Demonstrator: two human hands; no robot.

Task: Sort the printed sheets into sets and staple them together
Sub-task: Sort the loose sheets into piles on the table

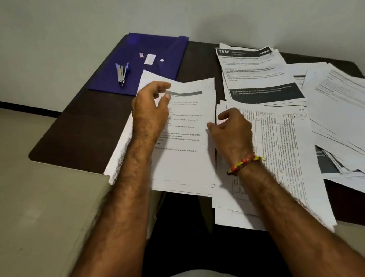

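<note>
Stapler (122,75) lies on blue folder (148,61) at table (76,125) far-left corner; loose sheets (340,111) crowd right edge, cut off by frame. Left hand (150,110), fingers curled, pinches top of near-edge stack (183,138). Right hand (231,129) pinches its right side; grip partly hidden.

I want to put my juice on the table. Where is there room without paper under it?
Bare dark table shows on the left, between the blue folder with the stapler and the near edge. A narrow strip runs behind the folder and the 2886 sheet. The middle and right are crowded with paper piles.
</note>
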